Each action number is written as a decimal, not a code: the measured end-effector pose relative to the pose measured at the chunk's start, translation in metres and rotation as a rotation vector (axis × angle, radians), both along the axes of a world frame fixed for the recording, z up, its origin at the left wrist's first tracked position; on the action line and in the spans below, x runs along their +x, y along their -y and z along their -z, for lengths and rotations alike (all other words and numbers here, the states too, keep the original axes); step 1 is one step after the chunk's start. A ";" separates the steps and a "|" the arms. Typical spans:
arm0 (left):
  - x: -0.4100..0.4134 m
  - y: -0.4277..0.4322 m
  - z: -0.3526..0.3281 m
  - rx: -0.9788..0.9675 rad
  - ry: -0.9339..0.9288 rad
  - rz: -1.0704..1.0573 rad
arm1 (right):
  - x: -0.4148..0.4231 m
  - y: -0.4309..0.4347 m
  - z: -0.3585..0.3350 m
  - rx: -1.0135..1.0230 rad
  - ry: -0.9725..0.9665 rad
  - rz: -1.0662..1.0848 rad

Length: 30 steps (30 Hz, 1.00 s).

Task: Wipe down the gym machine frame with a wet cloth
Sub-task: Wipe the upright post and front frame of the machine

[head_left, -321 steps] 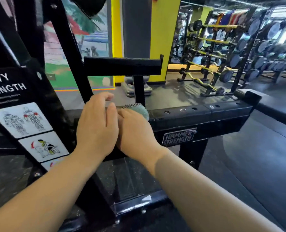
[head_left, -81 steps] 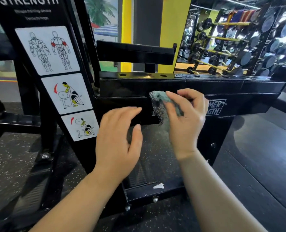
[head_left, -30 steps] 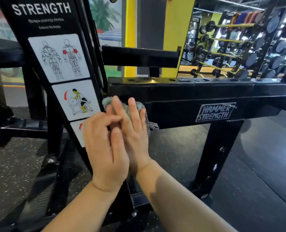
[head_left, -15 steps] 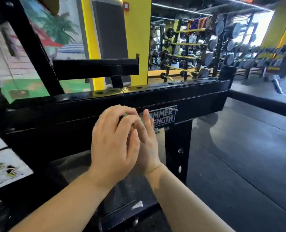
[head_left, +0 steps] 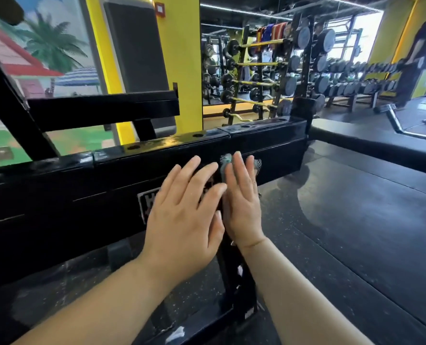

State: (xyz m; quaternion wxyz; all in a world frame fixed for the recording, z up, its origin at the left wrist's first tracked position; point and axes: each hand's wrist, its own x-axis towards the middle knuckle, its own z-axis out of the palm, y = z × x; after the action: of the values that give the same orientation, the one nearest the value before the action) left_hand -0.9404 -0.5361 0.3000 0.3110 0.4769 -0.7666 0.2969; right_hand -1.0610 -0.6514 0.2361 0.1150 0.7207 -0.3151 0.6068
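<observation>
Pressing a teal cloth (head_left: 225, 161) against the side face of the black machine frame (head_left: 82, 195), the right hand (head_left: 242, 202) has its fingers straight. The left hand (head_left: 184, 215), fingers straight and holding nothing, lies just beside it. It covers most of the frame's nameplate (head_left: 147, 202), where only an "H" can be read.

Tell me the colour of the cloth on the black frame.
The small cloth is pale teal with a grey checked edge, clearest in head view.

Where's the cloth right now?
Head view, centre-right: the cloth is pressed under the right hand against the front face of the black frame beam, just right of the left hand.
</observation>
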 end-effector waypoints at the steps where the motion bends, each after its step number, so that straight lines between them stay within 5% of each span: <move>1: -0.004 0.006 -0.002 0.008 0.023 -0.016 | -0.019 0.010 0.001 -0.012 0.010 0.068; 7: -0.007 0.027 0.013 -0.013 0.209 -0.176 | -0.040 0.026 -0.029 0.405 0.621 0.103; 12: -0.020 0.033 0.019 -0.063 0.121 -0.199 | -0.014 0.011 -0.007 -0.001 0.002 0.024; 14: -0.019 0.038 0.024 -0.095 0.125 -0.200 | -0.047 0.037 -0.010 0.041 0.086 0.104; 18: -0.022 0.046 0.028 -0.118 0.140 -0.213 | -0.074 0.054 -0.029 0.366 0.628 0.134; 20: -0.030 0.048 0.032 -0.108 0.149 -0.196 | -0.050 0.038 -0.022 0.383 0.640 0.076; 25: -0.029 0.050 0.045 -0.057 0.282 -0.169 | -0.027 0.013 0.010 0.188 0.226 -0.001; 30: -0.018 0.048 0.048 -0.037 0.300 -0.120 | -0.074 0.053 -0.032 0.440 0.672 0.101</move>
State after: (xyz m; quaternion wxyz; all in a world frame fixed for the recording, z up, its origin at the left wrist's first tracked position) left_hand -0.9584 -0.5844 0.2522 0.1836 0.4664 -0.7690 0.3967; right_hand -1.1347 -0.7040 0.2685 -0.1219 0.4733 -0.4924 0.7202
